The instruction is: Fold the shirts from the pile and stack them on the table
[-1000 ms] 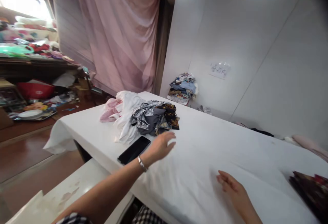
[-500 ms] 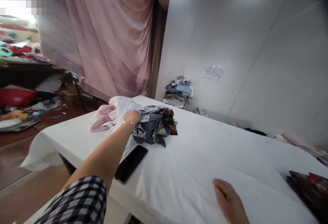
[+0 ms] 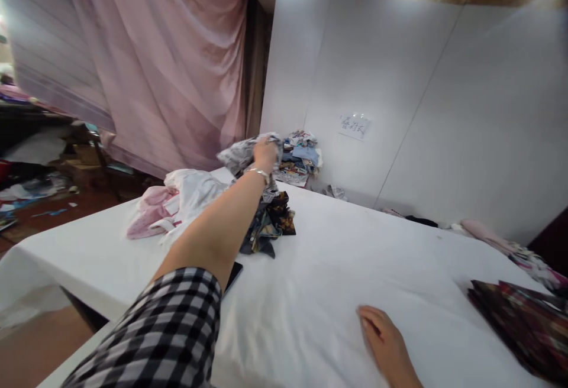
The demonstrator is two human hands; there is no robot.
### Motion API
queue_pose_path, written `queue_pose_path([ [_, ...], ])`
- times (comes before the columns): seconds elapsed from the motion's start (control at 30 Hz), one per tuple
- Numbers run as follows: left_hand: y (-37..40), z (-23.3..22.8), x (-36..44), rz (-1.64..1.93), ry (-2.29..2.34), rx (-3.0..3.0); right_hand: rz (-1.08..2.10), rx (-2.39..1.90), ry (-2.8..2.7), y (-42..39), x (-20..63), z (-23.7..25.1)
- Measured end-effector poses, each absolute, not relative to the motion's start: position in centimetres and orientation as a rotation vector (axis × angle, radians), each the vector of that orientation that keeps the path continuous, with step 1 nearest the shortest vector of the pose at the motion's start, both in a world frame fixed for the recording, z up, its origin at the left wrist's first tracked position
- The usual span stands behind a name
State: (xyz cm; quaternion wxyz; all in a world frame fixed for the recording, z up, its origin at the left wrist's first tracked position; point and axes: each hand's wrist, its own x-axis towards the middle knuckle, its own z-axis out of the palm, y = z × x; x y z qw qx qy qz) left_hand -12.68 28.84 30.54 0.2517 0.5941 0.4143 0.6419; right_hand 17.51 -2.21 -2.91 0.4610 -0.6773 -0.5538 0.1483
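Note:
My left hand is closed on a black-and-white printed garment, held up above the far left of the table and blurred by motion. Below it, dark grey and brown patterned clothes lie bunched on the white-covered table. White cloth and a pink garment are heaped to their left. My right hand rests on the tabletop near the front, its fingers loosely curled together and nothing visible in them. My left forearm partly hides a black phone.
Folded dark red and black clothes lie at the table's right. Behind the far edge stands a pile of clothes against the white wall. A pink curtain hangs at the left. More fabric lies along the back right.
My left hand has lifted the black-and-white garment off the heap, up and away from me. My right hand stays on the table. The view has turned somewhat to the right.

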Motion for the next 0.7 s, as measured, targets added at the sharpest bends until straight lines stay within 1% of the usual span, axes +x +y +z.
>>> queue_pose_path([
  [0.1, 25.9, 29.6, -5.2, 1.579, 0.975, 1.767, 0.456, -1.631, -1.159, -2.2, 17.2, -2.7],
  [0.17, 22.4, 26.8, -0.6, 1.413, 0.835, 1.917, 0.556, -1.542, -0.937, -2.3, 17.1, -2.1],
  [0.23, 18.1, 22.6, 2.7, 1.064, 0.550, 2.369, 0.674, -1.396, -0.712, -2.5, 17.2, -1.1],
  [0.33, 11.7, 15.2, 4.6, 0.643, 0.365, 2.758, 0.792, -1.126, -0.418, -2.7, 18.0, 0.8],
  [0.4, 8.4, 11.0, 4.4, 0.363, 0.270, 2.870, 0.888, -0.956, -0.333, -2.9, 18.7, 1.6],
  [0.47, 6.3, 8.0, 3.8, 0.167, 0.158, 2.841, 0.999, -0.858, -0.311, -3.0, 19.3, 1.9],
  [0.57, 5.6, 6.7, 3.2, 0.170, 0.170, 2.638, 1.061, -0.813, -0.296, -2.8, 20.0, 1.4],
  [0.7, 8.2, 8.5, 3.2, 0.413, 0.668, 2.454, 1.048, -0.778, -0.225, -2.2, 20.4, 0.7],
])
